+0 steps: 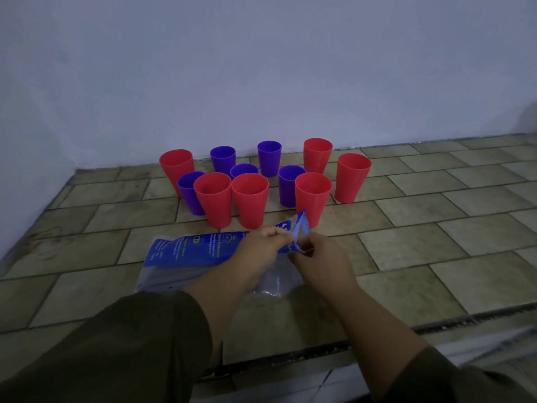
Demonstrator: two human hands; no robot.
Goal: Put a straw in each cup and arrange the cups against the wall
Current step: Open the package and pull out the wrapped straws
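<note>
Several red cups (pixel 250 199) and several purple cups (pixel 269 157) stand upright in a loose cluster on the tiled floor (pixel 421 210), close to the pale wall (pixel 261 68). All the cups look empty inside. In front of them lies a blue and clear plastic bag (pixel 186 251). My left hand (pixel 258 251) and my right hand (pixel 319 257) both pinch the bag's right end, which is pulled up into a point. The bag's contents are too blurred to make out; no straw shows.
A second wall meets the first at the far left corner (pixel 72 167). A dark groove or floor edge (pixel 436 327) runs across the near floor, with lighter tiles below it. Open tiles stretch to the right of the cups.
</note>
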